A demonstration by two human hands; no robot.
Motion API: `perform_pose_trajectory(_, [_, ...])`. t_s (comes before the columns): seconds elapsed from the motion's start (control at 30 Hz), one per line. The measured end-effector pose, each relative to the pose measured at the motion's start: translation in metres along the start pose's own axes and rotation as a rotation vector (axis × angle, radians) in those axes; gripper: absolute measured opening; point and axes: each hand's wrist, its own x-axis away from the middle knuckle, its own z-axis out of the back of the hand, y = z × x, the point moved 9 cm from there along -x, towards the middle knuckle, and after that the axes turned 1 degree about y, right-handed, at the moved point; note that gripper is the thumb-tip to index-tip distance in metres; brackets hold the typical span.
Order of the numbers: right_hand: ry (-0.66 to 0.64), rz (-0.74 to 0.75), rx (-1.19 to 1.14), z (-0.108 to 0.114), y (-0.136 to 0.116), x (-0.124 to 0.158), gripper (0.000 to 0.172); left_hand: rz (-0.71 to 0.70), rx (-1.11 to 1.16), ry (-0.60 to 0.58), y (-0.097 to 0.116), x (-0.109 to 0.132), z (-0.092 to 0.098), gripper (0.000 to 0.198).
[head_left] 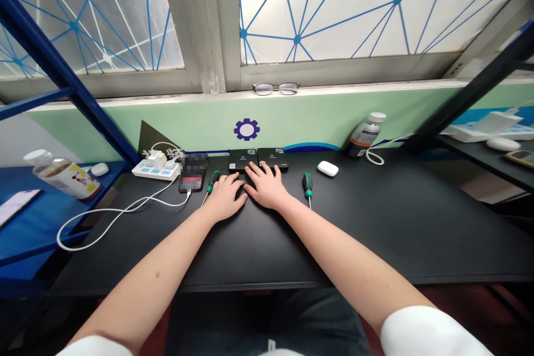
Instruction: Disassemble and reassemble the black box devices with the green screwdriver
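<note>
Two flat black boxes lie side by side near the back of the black desk: a left box (241,159) and a right box (273,157). My left hand (226,196) rests flat on the desk just in front of the left box, fingers stretched and nothing held. My right hand (267,186) lies with fingers spread, its fingertips at the front edges of the boxes. The thumbs nearly meet. Beside my left hand is a green and black screwdriver (213,180), its shaft partly hidden by the hand. Another green and black screwdriver (307,186) lies right of my right hand.
A phone (193,172) on a white cable and a white power strip (155,169) are at left. On the right are a white earbud case (327,168) and a bottle (365,134). Eyeglasses (276,88) sit on the windowsill. Metal posts frame both desk sides.
</note>
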Motion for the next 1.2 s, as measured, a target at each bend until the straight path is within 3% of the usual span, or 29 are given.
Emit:
perform_pose_trajectory(0.23, [0.033,-0.029,0.008,0.000,0.004,0.000,0.068,-0.061,0.069,0.060,-0.002,0.002,0.003,0.029])
perform_pose_trajectory(0.47, [0.056,-0.227,0.019,0.001,0.029,-0.002,0.077,-0.099,0.116,0.103,-0.003,0.003,0.006,0.030])
perform_pose_trajectory(1.2, [0.034,-0.205,0.033,0.007,0.026,0.003,0.072,-0.105,0.119,0.043,0.003,0.002,0.006,0.029])
